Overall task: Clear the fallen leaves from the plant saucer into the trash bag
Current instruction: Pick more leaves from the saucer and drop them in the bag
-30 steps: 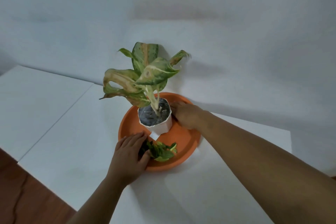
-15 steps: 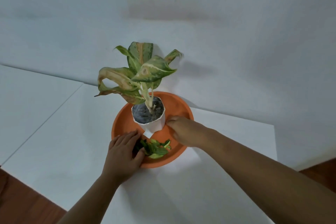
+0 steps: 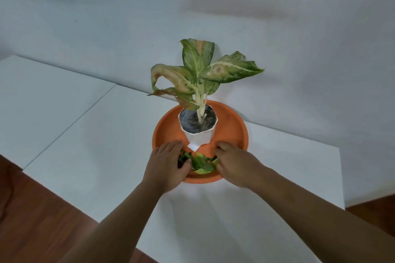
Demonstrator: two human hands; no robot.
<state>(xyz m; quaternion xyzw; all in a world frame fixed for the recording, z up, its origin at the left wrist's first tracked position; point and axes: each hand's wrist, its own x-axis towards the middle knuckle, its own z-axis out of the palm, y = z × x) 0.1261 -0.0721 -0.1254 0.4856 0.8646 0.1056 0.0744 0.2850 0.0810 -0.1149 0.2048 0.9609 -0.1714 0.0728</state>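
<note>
Fallen leaves [image 3: 201,163] lie in a small green pile at the near rim of the orange saucer [image 3: 233,123], just in front of the white pot [image 3: 197,136] holding the variegated plant [image 3: 199,74]. Saucer sits on the white counter [image 3: 106,139] toward its far edge by the wall. Left hand [image 3: 165,165] flat, fingers together, touching the pile's left side. Right hand [image 3: 234,163] curled, fingers bent down at the pile's right side; whether it pinches leaves, cannot tell.
</note>
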